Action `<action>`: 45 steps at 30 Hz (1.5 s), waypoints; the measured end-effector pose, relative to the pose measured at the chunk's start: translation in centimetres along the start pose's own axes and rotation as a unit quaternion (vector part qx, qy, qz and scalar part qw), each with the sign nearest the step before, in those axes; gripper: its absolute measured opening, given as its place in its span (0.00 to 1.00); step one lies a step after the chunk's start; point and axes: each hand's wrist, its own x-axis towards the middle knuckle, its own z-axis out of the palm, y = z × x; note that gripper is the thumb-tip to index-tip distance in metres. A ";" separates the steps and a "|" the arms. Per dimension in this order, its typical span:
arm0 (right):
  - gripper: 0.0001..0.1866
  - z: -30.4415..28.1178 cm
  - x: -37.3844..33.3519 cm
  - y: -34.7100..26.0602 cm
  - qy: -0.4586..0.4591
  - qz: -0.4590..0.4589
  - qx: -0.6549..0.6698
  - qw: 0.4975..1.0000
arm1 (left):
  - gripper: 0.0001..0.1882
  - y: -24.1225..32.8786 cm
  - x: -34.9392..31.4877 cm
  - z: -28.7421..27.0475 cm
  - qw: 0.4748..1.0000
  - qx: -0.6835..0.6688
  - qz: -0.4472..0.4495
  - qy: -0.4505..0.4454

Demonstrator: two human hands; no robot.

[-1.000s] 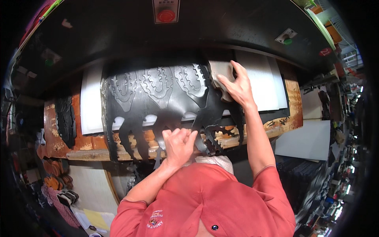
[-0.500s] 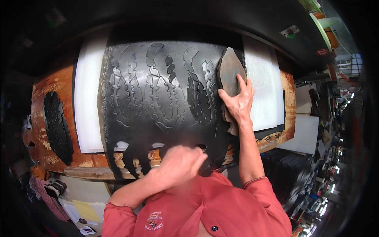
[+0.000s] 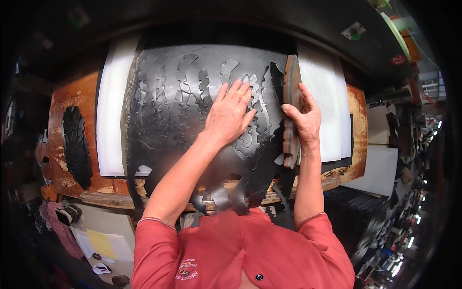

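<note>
A black rubber sheet (image 3: 262,50) covers the middle of the board, with several sole-like outlines cut in it and ragged strips hanging over the near edge. Flat on its cut right-hand part lies my left hand (image 3: 227,118), fingers stretched out and holding nothing. My right hand (image 3: 306,120) grips a brown, layered, sole-shaped cutting die (image 3: 291,72) by its side, thumb on the near face. The die is tipped up on edge along the sheet's right side. Its far face is turned away from view, and part of it is hidden by my hand.
White sheets (image 3: 323,72) lie right of the rubber, and more white sheets (image 3: 113,96) on the left. A pile of black cut pieces (image 3: 77,149) sits on the worn wooden board (image 3: 55,166). A dark machine beam (image 3: 216,19) spans overhead at the far side.
My left hand has moved from the near edge up onto the sheet and opened flat. My right hand has tipped the die from lying flat onto its edge. The near strips have shifted.
</note>
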 end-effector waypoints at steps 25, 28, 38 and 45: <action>0.48 -1.7 -1.1 2.6 0.010 -0.052 0.210 0.976 | 0.20 4.1 11.5 2.4 0.833 -0.399 -0.375 -0.082; 0.45 -2.2 -1.8 2.8 0.043 -0.054 0.259 0.963 | 0.13 3.8 11.2 2.8 0.754 -0.526 -0.391 -0.032; 0.48 -7.7 -5.7 -0.4 0.191 -0.094 0.161 0.964 | 0.10 2.4 10.2 2.4 0.687 -0.614 -0.389 -0.013; 0.41 -13.8 -6.3 -4.4 0.218 -0.162 0.087 0.958 | 0.11 1.7 9.8 3.0 0.665 -0.653 -0.363 0.016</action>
